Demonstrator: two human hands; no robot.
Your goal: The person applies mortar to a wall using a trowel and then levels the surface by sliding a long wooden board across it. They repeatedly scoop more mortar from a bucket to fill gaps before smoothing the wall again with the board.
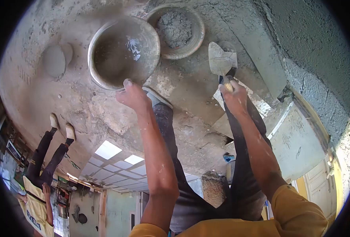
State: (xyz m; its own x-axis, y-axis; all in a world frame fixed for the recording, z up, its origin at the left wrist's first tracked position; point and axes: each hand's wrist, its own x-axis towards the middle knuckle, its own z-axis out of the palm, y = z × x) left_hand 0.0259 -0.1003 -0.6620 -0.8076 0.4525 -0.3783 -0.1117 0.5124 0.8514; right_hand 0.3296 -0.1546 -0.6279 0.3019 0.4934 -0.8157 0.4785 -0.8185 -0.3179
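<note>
My left hand [134, 94] grips the near rim of a large round basin [154, 47], its thumb over the edge. Murky water [115, 55] with a bright reflection lies inside the basin. My right hand [235, 96] is closed round the handle of a trowel [219, 61], whose flat, mortar-smeared blade points away from me. Beyond the first basin and partly hidden by it stands a second basin [200, 35] with grey wet mortar [175, 29] in it.
A rough plastered wall [317, 43] runs along the right. Pale boards [297, 144] lean near my right leg. At the left a person in a light vest [36, 197] stands on the dusty floor [92, 114]. A round, blurred object [54, 61] lies at the upper left.
</note>
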